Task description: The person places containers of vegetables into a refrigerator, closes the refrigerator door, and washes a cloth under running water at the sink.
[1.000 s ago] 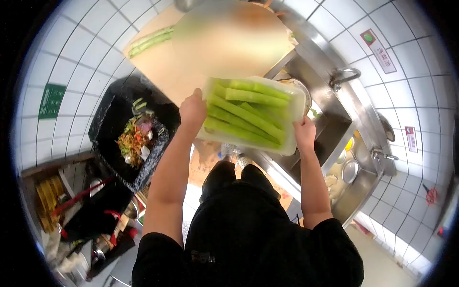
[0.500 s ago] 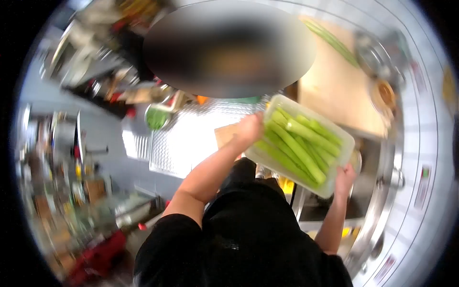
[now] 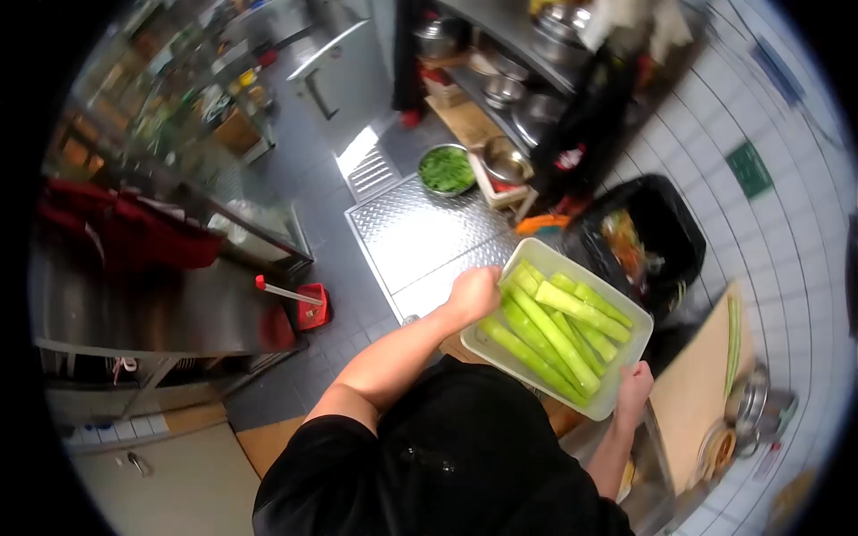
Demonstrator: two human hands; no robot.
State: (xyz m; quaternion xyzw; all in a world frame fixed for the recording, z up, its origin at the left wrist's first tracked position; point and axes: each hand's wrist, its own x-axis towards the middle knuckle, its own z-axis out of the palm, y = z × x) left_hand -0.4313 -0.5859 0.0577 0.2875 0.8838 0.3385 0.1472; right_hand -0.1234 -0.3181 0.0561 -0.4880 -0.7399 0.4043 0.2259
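A pale translucent rectangular tub holds several long, peeled light-green vegetable stalks. My left hand is closed on the tub's left rim, near its upper left side. On the lower right side, my right hand grips the rim. The tub is held in the air in front of my body, slanting down to the right, and its open top faces up. Fingers beneath the rim are partly hidden on both sides.
A black-lined bin with scraps stands beyond the tub. Right of it is a cutting board with a green stalk. A bowl of leafy greens and a red dustpan are on the floor. At left is a steel counter.
The view has swung left from the sinks and board to the kitchen floor and shelves. Both hands still hold the tub, which has turned with my body.
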